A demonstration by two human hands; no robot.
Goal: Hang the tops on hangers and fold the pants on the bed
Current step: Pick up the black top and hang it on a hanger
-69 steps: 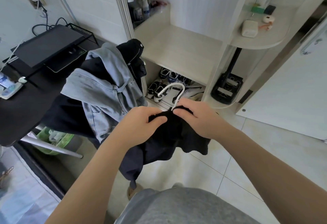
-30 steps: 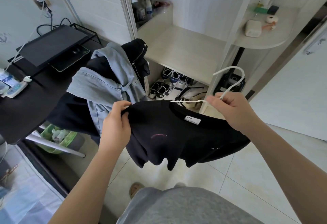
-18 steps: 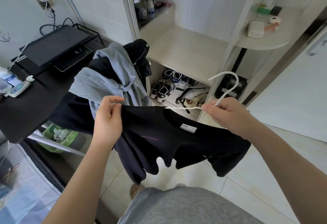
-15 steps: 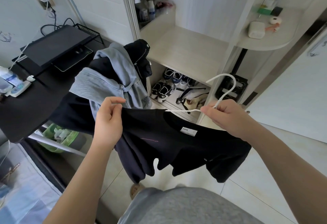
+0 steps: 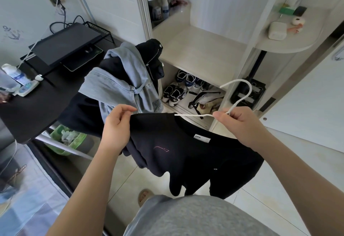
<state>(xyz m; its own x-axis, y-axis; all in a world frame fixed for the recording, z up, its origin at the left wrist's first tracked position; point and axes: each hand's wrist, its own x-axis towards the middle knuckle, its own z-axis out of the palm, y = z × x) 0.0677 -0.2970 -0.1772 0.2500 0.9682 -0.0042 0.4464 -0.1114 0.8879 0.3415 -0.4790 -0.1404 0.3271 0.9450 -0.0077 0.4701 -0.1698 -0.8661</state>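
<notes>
head view, left edge first: what is entered?
— item one, blue patterned cloth surface (image 5: 28,207), bottom corner. item two, black flat-topped desk (image 5: 28,116), bearing a clear plastic bottle with a blue label (image 5: 15,73) and a black slab-shaped monitor (image 5: 65,45). item three, green plastic basket (image 5: 65,138), under the desk's edge.

and toward the middle?
— item four, heap of garments at the desk's corner, topmost a pale blue denim jacket (image 5: 119,86) over dark cloth. item five, left hand (image 5: 117,125): thumb and forefinger pinch the shoulder edge of the black short-sleeved cotton t-shirt (image 5: 176,152); the other fingers are out of sight.

where does the t-shirt lie?
— in the air between both hands, before the open pale wood wardrobe (image 5: 201,49). collar up, white neck label showing, body and sleeves hanging loose above the pale tiled floor (image 5: 279,179). one arm of the thin white wire-shaped hanger (image 5: 249,92) runs into the collar toward the left hand.

right side?
— item six, right hand (image 5: 240,124): fingers closed round the hanger's neck, hook rising above the knuckles; the shirt's other shoulder droops below the wrist. behind, black-and-white trainers (image 5: 175,92) in the wardrobe's bottom compartment; a white rounded box (image 5: 277,29) on the curved corner shelf (image 5: 290,43).
</notes>
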